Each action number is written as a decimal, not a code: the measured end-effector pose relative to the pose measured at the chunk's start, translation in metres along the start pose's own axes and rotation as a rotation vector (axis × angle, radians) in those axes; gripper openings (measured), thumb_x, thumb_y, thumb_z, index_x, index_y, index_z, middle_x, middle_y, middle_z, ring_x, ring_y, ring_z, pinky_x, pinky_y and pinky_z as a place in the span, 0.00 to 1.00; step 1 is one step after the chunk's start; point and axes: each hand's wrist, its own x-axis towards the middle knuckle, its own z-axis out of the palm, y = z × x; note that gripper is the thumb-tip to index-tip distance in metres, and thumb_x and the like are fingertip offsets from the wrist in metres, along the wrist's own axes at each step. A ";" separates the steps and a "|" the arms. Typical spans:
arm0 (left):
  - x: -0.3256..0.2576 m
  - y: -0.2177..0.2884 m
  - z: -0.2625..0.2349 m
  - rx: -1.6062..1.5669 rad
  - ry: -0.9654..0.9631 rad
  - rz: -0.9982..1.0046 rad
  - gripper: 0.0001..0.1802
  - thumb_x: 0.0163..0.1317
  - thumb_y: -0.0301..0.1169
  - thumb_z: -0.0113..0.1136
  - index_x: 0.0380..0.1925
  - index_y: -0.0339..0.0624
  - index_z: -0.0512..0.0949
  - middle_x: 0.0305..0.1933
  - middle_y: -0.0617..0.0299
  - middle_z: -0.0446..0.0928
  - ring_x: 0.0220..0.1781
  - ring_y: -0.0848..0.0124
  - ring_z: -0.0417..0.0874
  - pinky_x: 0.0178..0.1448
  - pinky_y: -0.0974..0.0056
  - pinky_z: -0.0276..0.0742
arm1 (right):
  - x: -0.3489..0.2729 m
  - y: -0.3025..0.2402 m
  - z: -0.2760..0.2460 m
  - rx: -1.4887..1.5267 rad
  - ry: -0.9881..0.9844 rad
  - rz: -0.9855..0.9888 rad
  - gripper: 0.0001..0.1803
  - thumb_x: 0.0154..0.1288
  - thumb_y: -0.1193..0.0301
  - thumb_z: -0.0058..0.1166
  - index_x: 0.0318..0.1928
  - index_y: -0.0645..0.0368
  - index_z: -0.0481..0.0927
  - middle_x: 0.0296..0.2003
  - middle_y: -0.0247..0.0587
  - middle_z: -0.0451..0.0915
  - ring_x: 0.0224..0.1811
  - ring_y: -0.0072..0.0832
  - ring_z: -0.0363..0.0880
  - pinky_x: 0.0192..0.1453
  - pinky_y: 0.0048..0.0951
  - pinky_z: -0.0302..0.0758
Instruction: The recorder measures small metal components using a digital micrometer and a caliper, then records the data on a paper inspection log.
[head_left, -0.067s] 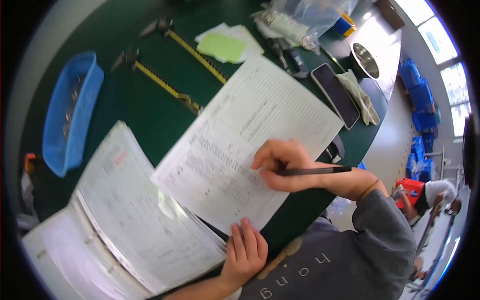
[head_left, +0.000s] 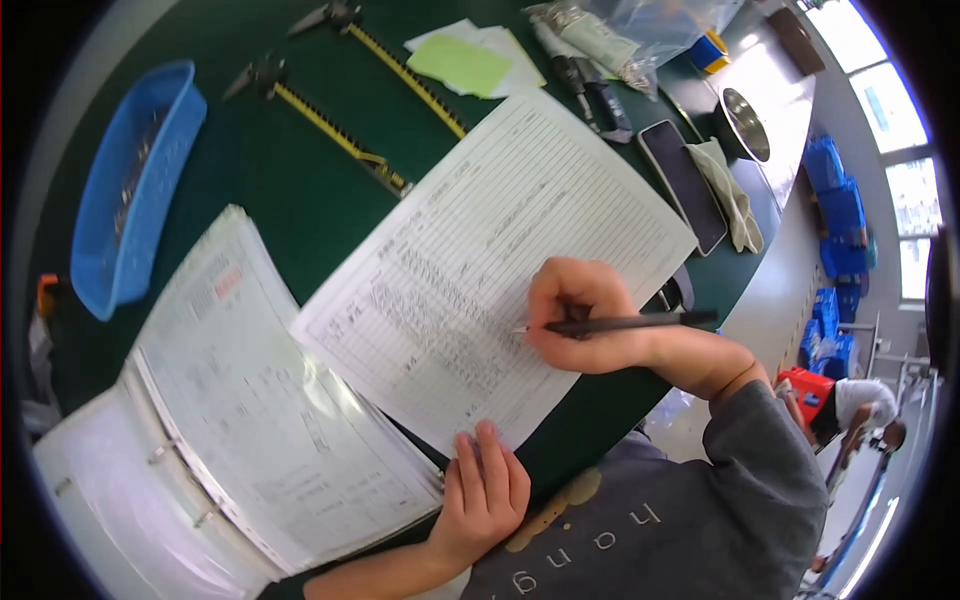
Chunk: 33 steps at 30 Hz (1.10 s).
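Nothing much had shifted against the frame a tenth of a second before: the pen [head_left: 625, 323] kept its angle and both hands sat where they had been

Right hand [head_left: 590, 318] was closed around the pen, fingers pinched near the tip end, barrel running back over the wrist toward the right. Tip touched the form [head_left: 500, 250] in its lower right part, among the ruled lines

Left hand [head_left: 485, 495] lay flat, fingers together, fingertips pressing the near edge of the form against the table [head_left: 300, 200]; it gripped nothing, only pinned

Form lay slantwise in mid-table, its lower left corner overlapping the open binder [head_left: 250, 400]. Binder pages sat in clear sleeves, rings visible at the left

Handling, as a judgement: the pen looked light, stiff and smooth, best held low near the tip as it was. The form was a single thin sheet, limp and likely to slide on the smooth green surface, so it wanted a flat press at an edge rather than a pinch, which would crease it

Further off: blue tray [head_left: 130, 190] at far left, two yellow-handled tools [head_left: 330, 130] beyond the form, a phone [head_left: 685, 185] beside a cloth [head_left: 730, 195] to the right, a metal bowl [head_left: 745, 125] behind them
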 end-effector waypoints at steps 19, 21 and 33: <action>-0.006 -0.001 0.004 -0.036 0.001 -0.005 0.05 0.57 0.24 0.51 0.32 0.32 0.69 0.42 0.44 0.77 0.40 0.56 0.81 0.33 0.68 0.77 | 0.001 0.022 0.001 -0.253 -0.182 -0.403 0.17 0.40 0.84 0.56 0.14 0.54 0.61 0.11 0.32 0.65 0.09 0.22 0.62 0.11 0.22 0.51; -0.006 -0.001 0.004 -0.035 0.001 -0.007 0.05 0.57 0.24 0.51 0.32 0.32 0.69 0.42 0.44 0.77 0.40 0.56 0.81 0.33 0.68 0.77 | 0.002 0.021 0.001 -0.256 -0.190 -0.397 0.17 0.40 0.84 0.56 0.14 0.54 0.61 0.11 0.32 0.65 0.09 0.22 0.62 0.11 0.22 0.51; -0.006 -0.001 0.005 -0.029 0.011 -0.006 0.05 0.57 0.24 0.51 0.32 0.32 0.69 0.42 0.45 0.77 0.40 0.56 0.81 0.33 0.69 0.77 | 0.001 0.021 0.003 -0.292 -0.198 -0.425 0.17 0.40 0.84 0.55 0.14 0.53 0.61 0.12 0.31 0.66 0.09 0.22 0.62 0.11 0.22 0.51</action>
